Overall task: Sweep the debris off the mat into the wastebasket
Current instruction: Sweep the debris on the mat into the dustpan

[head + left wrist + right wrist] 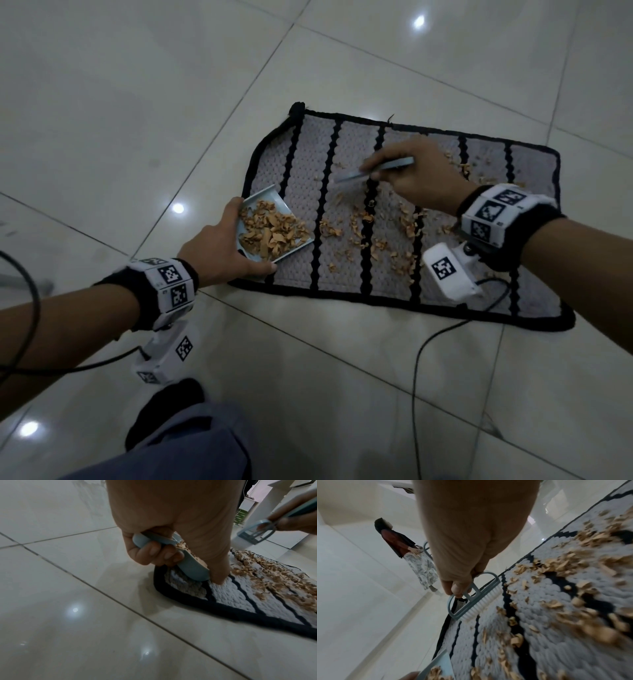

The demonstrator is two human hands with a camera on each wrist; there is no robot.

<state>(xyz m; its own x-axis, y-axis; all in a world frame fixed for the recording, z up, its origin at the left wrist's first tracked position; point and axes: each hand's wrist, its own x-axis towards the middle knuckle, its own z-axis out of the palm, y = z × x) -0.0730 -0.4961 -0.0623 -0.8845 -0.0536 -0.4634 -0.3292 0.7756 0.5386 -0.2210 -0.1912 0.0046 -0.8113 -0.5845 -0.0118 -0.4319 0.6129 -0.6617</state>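
Note:
A grey mat (534,301) with black stripes and border lies on the tiled floor, strewn with tan debris (376,236). My left hand (222,253) grips a pale blue dustpan (260,202) at the mat's left end; the pan holds a heap of debris (274,229). In the left wrist view my fingers (154,553) curl round the dustpan (190,568) rim. My right hand (411,174) holds a small blue brush (359,174) above the mat's middle. In the right wrist view the brush (471,601) hangs with white bristles just over the mat (556,601). No wastebasket shows clearly.
Glossy white floor tiles (171,102) surround the mat. Black cables (421,359) trail from both wrist cameras across the floor. My knee in blue trousers (191,445) is at the bottom. Another person (412,555) stands far off; a green slatted basket (240,515) sits in the distance.

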